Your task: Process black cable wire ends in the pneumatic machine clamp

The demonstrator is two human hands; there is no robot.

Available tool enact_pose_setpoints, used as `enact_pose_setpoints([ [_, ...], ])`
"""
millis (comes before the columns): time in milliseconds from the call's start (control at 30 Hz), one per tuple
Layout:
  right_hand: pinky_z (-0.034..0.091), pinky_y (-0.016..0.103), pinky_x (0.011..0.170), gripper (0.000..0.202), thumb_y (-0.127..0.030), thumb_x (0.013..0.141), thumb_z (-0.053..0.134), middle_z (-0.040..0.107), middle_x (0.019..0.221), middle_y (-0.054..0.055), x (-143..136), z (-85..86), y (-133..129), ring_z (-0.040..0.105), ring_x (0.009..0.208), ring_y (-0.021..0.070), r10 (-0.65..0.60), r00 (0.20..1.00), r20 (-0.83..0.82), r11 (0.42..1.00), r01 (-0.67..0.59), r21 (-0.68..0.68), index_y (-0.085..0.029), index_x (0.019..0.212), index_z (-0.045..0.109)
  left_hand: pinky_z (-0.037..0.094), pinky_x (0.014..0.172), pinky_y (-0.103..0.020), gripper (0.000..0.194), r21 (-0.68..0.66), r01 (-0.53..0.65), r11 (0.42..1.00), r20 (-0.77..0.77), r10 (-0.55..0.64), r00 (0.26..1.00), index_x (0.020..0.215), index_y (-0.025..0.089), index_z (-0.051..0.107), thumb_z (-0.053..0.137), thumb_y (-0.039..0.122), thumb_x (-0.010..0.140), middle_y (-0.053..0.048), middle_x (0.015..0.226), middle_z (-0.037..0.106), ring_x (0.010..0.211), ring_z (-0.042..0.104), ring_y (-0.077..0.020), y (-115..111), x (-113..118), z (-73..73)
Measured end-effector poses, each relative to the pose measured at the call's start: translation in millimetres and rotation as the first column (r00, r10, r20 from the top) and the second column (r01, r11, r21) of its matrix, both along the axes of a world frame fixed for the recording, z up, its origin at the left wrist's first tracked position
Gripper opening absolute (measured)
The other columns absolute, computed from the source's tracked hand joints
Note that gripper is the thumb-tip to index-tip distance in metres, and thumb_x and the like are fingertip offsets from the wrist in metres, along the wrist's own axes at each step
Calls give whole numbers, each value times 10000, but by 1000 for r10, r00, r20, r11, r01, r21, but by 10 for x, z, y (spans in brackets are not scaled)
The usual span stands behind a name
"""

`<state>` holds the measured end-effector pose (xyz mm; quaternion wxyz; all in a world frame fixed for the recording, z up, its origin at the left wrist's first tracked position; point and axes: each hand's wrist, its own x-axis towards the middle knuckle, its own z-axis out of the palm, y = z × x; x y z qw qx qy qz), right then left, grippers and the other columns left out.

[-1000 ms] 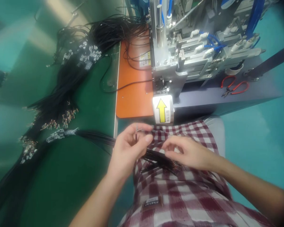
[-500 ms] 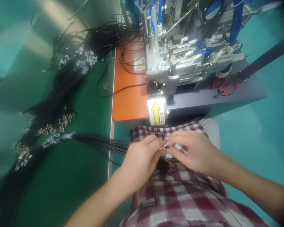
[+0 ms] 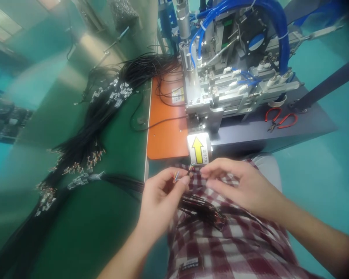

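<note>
My left hand point(image 3: 161, 193) pinches a thin black cable point(image 3: 189, 173) between thumb and fingers, its stripped end fanning into fine coloured wires point(image 3: 192, 166). More coloured wires point(image 3: 176, 177) stick up between the fingers of that hand. To the right, my right hand point(image 3: 238, 182) is open, thumb and forefinger apart, close to the wire ends but not visibly touching them. Under both hands a bundle of black cables point(image 3: 202, 209) lies across the checked cloth on the lap, with copper-coloured tips at its right end. The bundle runs left onto the green table.
Large bundles of black cables point(image 3: 87, 124) with metal connectors point(image 3: 120, 93) lie on the green table point(image 3: 104, 240). Ahead stands a machine point(image 3: 229, 93) with blue air hoses and an orange plate point(image 3: 167, 135). Red-handled pliers point(image 3: 279, 121) rest on its grey base.
My right hand has let go of the wires and moved slightly off them, fingers parted. My left hand has turned and shifted left, with the coloured wires now spread. The view has tilted up.
</note>
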<state>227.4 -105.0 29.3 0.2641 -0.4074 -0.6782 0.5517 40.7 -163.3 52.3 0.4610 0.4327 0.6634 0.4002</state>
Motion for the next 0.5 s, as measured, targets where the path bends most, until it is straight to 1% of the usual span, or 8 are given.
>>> enact_pose_setpoints([
  [33, 545, 301, 690, 100, -221, 829, 650, 731, 859, 17, -44, 15, 6, 678, 779, 182, -51, 998, -36, 999, 52, 13, -232, 917, 697, 364, 516, -179, 146, -26, -2, 1000, 46, 3, 999, 807, 161, 666, 681, 306, 824, 5, 652, 625, 556, 497, -75, -2, -12, -2],
  [100, 548, 298, 684, 85, -206, 844, 634, 724, 809, 6, -138, 25, 12, 672, 733, 169, -114, 990, -82, 993, 117, 34, -230, 902, 691, 317, 481, -176, 176, -80, 12, 997, 152, 0, 988, 832, 155, 649, 666, 329, 839, 15, 602, 599, 497, 436, -56, -6, -42, -10],
  [167, 544, 293, 663, 86, -205, 849, 630, 715, 788, 3, -226, 9, 16, 664, 713, 164, -143, 983, -112, 988, 149, 50, -227, 907, 689, 259, 450, -179, 200, -123, 35, 992, 252, -3, 968, 866, 154, 635, 648, 352, 853, 25, 568, 581, 440, 357, -39, -8, -80, -21],
  [267, 535, 275, 633, 121, -196, 852, 624, 704, 820, 8, -330, -36, 28, 651, 714, 156, -160, 975, -152, 984, 169, 47, -223, 951, 689, 184, 431, -188, 239, -154, 73, 985, 325, -19, 946, 881, 147, 635, 631, 385, 860, 30, 542, 555, 409, 265, -28, -5, -137, -34],
  [367, 528, 261, 632, 216, -150, 861, 587, 685, 904, 18, -392, -64, 49, 641, 732, 140, -119, 974, -191, 988, 135, 77, -234, 1037, 680, 148, 429, -192, 261, -178, 98, 979, 365, -26, 930, 863, 145, 642, 631, 406, 852, 36, 528, 522, 411, 235, -29, 2, -177, -40],
  [500, 522, 265, 667, 314, -102, 886, 519, 648, 1027, 35, -420, -68, 73, 640, 775, 130, -11, 973, -230, 983, 53, 174, -245, 1134, 649, 152, 429, -185, 244, -195, 112, 974, 421, -19, 907, 840, 143, 642, 640, 387, 846, 43, 513, 490, 422, 247, -35, 6, -198, -49],
])
